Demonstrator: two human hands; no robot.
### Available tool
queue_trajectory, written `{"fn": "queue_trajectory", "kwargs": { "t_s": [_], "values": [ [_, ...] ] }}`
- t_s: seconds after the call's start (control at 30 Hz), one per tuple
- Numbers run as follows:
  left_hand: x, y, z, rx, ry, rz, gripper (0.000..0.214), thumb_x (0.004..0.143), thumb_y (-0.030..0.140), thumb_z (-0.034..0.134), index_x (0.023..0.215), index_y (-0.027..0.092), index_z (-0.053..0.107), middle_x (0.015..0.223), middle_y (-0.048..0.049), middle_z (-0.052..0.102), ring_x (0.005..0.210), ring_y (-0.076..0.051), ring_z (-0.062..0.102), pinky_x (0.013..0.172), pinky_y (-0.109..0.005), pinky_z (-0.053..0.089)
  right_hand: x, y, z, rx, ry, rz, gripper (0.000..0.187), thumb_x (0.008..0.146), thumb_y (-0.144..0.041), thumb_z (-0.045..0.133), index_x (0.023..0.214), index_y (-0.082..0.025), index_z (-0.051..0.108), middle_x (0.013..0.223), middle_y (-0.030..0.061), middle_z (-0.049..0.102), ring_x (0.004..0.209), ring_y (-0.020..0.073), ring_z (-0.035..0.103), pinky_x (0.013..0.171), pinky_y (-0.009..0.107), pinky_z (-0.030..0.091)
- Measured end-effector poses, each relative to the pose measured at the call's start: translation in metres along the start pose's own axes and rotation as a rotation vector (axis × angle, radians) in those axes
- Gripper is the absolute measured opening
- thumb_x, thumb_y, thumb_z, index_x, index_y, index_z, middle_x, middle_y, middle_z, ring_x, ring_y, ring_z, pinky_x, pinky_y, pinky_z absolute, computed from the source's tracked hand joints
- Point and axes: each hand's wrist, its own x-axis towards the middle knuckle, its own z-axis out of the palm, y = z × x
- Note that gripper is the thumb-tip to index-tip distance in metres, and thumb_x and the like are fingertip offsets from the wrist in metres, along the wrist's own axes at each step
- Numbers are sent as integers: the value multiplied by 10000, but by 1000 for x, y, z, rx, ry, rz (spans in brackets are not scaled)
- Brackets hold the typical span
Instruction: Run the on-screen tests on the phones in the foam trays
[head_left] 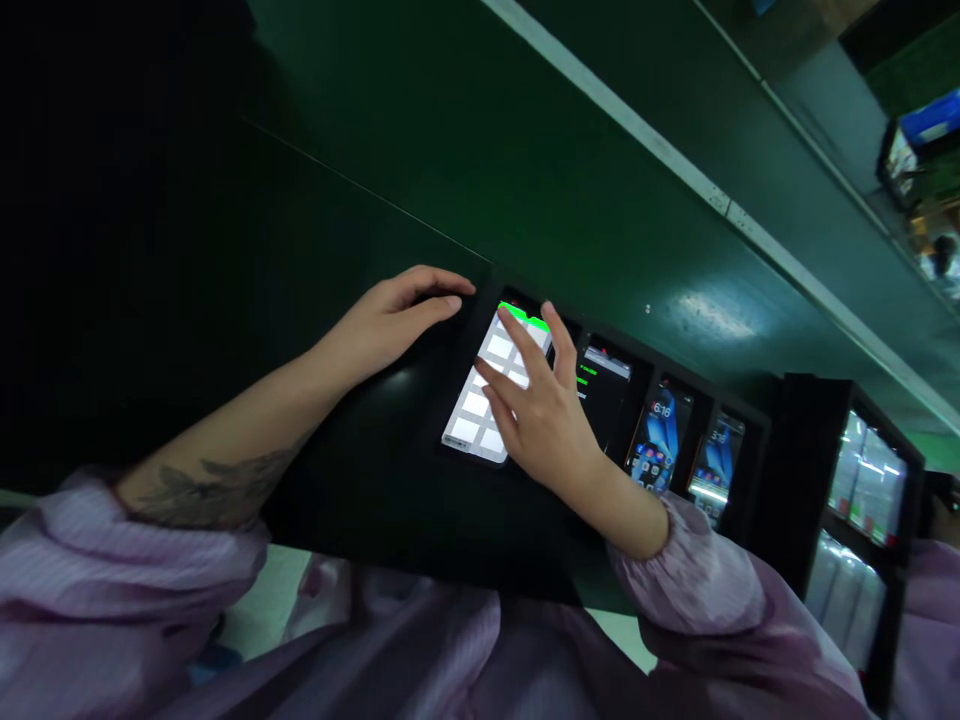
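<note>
Left hand (394, 315): empty, fingers loosely extended with the thumb a little apart, tips beside the near-left corner area of a black multi-slot tray (459, 368); contact with the tray cannot be told. Right hand (551, 405): palm down, fingers spread, nothing gripped, over a rectangular phone with a bright white-and-grey tiled screen and green top strip (476, 405). One fingertip is at the green strip; whether it presses or hovers is unclear. Hands well apart.

The lit phone lies in the leftmost slot. To its right, same tray: a dark-screened phone with green text (600, 395), then two phones with blue wallpaper (660, 435) (720, 450), one per slot. All on a dark green tabletop (585, 220).

Handling, as judged: touch with one fingertip, lift the others clear so stray contact doesn't register; the palm should stay off the lower tiles. Left fingers could steady the tray rim without covering the screen. Keep the right wrist raised, away from the neighbouring phones.
</note>
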Motion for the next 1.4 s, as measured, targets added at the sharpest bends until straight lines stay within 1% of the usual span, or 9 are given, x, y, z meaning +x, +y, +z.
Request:
{"fn": "queue_trajectory", "kwargs": {
  "t_s": [0.1,0.2,0.33,0.5,0.6,0.77,1.1,1.3,1.4],
  "values": [
    [1,-2,0,12,5,3,296,863,387,666,1119,294,782,1294,-30,763,1269,-287,679,1225,-449,516,-13,-13,-3,-4,-38,-39,318,1056,-191,550,1311,-238,735,1701,121,498,1710,384,169,1328,707,337],
    [2,-3,0,61,10,42,309,859,374,659,1124,279,787,1318,-26,757,1304,-278,657,1215,-432,519,-24,-24,-5,24,-90,-57,327,1027,-177,603,1330,-214,720,1708,160,487,1704,405,188,1309,706,373],
    [3,-4,0,62,17,25,313,844,363,665,1115,276,793,1247,-20,782,1234,-274,682,1206,-425,523,-35,-38,-7,18,-137,-80,333,1018,-182,609,1331,-212,717,1702,151,501,1675,409,280,1272,682,446],
    [4,-5,-2,88,19,24,321,845,421,677,1120,304,794,1231,-11,773,1245,-294,672,1190,-415,526,-44,-46,-5,3,-120,-87,350,991,-181,644,1329,-223,728,1685,130,530,1633,417,370,1243,649,489],
    [4,-6,-2,106,19,27,327,846,424,673,1124,302,795,1195,-23,775,1242,-308,672,1179,-427,533,-46,-46,-3,11,-132,-61,385,977,-185,670,1352,-257,721,1702,111,511,1645,413,346,1255,665,462],
    [4,-4,-1,100,29,7,298,849,375,672,1109,312,802,1185,-21,774,1214,-297,688,1164,-430,546,-52,-39,-5,39,-116,-58,380,969,-178,652,1332,-249,739,1676,123,542,1649,431,328,1236,700,464],
    [-5,2,2,46,41,-66,289,872,375,693,1139,338,798,1195,0,778,1206,-301,698,1205,-458,516,-81,-22,-18,11,24,-29,250,964,-172,651,1152,-242,801,1530,80,687,1690,404,229,1258,678,453],
    [-2,-1,1,78,45,-43,275,873,361,691,1123,326,799,1209,6,778,1201,-291,696,1217,-462,507,-84,-21,-17,13,43,-7,274,937,-148,661,1137,-262,808,1535,77,680,1707,391,186,1275,696,424],
    [-1,-3,1,81,41,-18,277,870,367,688,1121,327,801,1195,5,780,1208,-293,698,1213,-455,510,-80,-18,-12,-4,106,16,234,956,-156,649,1100,-256,805,1530,86,676,1700,380,211,1264,677,448]
  ]
}}
